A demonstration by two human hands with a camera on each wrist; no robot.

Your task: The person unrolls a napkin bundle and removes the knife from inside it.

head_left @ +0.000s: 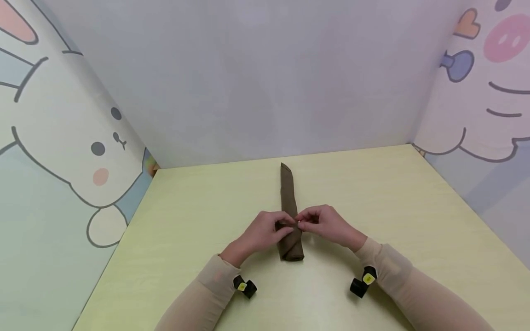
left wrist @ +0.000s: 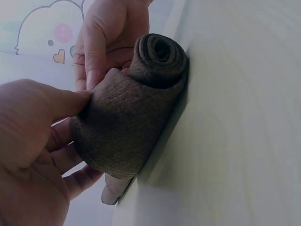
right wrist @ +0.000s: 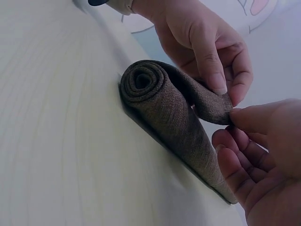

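Note:
A brown woven cloth [head_left: 287, 193], rolled into a long tube, lies on the table pointing away from me. Its near end shows a tight spiral in both wrist views. A loose flap of the cloth [right wrist: 209, 106] stands lifted off the roll. My left hand [head_left: 267, 230] pinches this flap between thumb and fingers from the left side. From the right, my right hand [head_left: 329, 226] pinches the flap's edge, its fingertips close to those of the left hand. In the left wrist view the flap [left wrist: 127, 117] hides part of the roll behind it.
The pale yellow table [head_left: 198, 197] extends around the roll on both sides. A plain light wall panel [head_left: 256, 82] stands at its back edge. Side panels carry a cartoon rabbit [head_left: 66, 133] at left and a cartoon pig [head_left: 476, 110] at right.

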